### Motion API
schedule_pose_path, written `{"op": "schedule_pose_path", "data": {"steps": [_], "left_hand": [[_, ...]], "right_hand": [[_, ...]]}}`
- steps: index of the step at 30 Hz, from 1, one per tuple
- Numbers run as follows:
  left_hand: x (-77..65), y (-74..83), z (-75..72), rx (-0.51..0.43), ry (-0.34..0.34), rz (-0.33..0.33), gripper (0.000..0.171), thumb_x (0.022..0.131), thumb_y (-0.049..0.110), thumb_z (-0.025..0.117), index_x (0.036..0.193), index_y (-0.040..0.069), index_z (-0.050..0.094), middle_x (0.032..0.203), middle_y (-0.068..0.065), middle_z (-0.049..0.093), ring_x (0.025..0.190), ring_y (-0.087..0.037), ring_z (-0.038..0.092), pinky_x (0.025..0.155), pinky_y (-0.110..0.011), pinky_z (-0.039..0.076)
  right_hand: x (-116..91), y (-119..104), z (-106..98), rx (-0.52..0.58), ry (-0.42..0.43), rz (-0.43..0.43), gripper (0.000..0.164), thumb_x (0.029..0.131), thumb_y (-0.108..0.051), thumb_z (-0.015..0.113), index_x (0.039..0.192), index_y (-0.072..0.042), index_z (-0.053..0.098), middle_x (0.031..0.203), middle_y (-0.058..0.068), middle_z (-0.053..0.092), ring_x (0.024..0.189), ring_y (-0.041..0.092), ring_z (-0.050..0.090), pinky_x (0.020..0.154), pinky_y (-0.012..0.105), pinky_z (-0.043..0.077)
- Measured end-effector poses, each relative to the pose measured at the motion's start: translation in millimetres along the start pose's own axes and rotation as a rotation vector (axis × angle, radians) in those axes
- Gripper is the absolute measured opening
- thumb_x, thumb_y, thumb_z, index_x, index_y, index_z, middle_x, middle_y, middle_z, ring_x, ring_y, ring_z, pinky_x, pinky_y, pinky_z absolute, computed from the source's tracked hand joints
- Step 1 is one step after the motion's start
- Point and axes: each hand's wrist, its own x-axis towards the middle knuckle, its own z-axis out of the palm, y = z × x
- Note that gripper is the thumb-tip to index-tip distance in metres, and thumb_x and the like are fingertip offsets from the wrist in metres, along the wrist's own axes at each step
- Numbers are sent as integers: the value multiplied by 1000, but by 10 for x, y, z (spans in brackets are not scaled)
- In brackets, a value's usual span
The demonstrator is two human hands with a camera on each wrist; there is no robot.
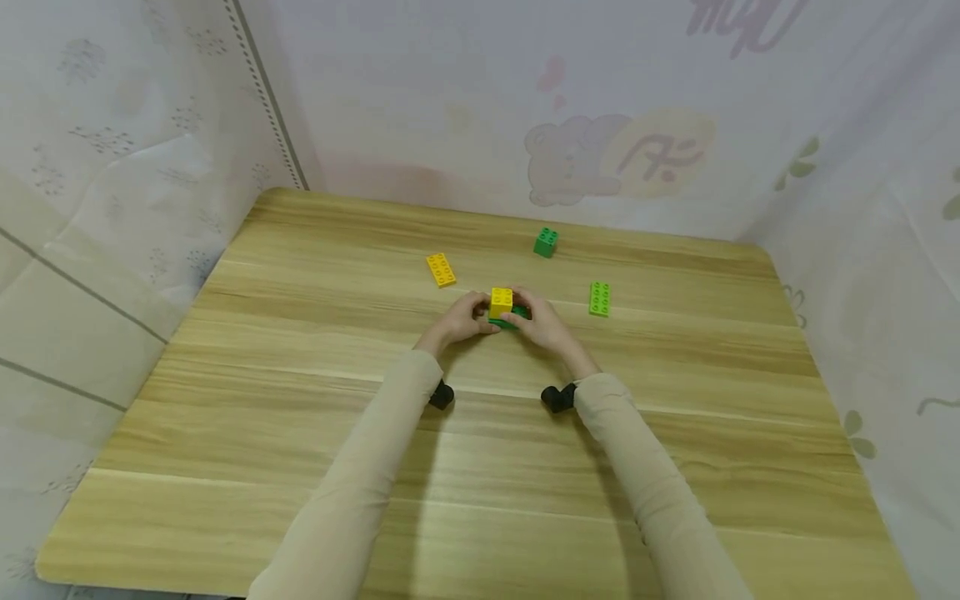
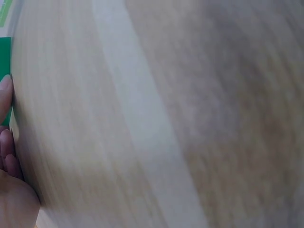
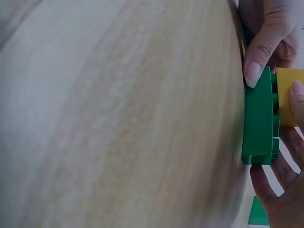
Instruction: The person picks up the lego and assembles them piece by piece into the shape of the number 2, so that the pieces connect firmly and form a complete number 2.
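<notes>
At the middle of the table a yellow block (image 1: 502, 303) sits on a longer green toy brick (image 3: 257, 121), over part of its studded top. My left hand (image 1: 463, 319) grips the near left end of the green brick, its thumb on the long side. My right hand (image 1: 543, 325) holds the yellow block, thumb pressed on its near face (image 3: 289, 76), with other fingers round the green brick's right end. In the left wrist view only a strip of the green brick (image 2: 4, 54) shows beside the fingers.
A flat yellow brick (image 1: 441, 270) lies behind to the left. A green block (image 1: 546, 242) stands near the back edge, and a flat light green brick (image 1: 600, 299) lies to the right. A curtain-like patterned wall (image 1: 420, 108) rises behind the wooden table (image 1: 300, 350).
</notes>
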Motion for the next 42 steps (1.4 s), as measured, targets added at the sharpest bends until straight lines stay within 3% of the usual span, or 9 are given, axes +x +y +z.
{"op": "schedule_pose_path", "data": {"steps": [22, 28, 42], "left_hand": [[30, -13, 2, 40, 21, 7, 46, 84, 11, 65, 126, 1, 48, 120, -16, 47, 107, -25, 42, 99, -39, 37], [29, -18, 12, 18, 17, 8, 47, 84, 11, 65, 126, 1, 48, 123, -17, 47, 110, -27, 43, 101, -40, 36], [37, -14, 16, 13, 20, 7, 47, 84, 10, 65, 127, 1, 48, 121, -17, 47, 108, -26, 42, 100, -39, 36]], "right_hand": [[11, -21, 47, -112, 17, 22, 56, 91, -24, 53, 138, 0, 33, 132, 17, 49, 123, 28, 46, 106, 39, 34], [-5, -29, 50, -145, 29, 10, 59, 91, -21, 54, 139, 4, 31, 139, 19, 42, 127, 30, 42, 107, 40, 32], [-16, -43, 61, -276, 38, 18, 59, 91, -23, 53, 139, 2, 31, 134, 22, 46, 121, 31, 48, 102, 40, 39]]}}
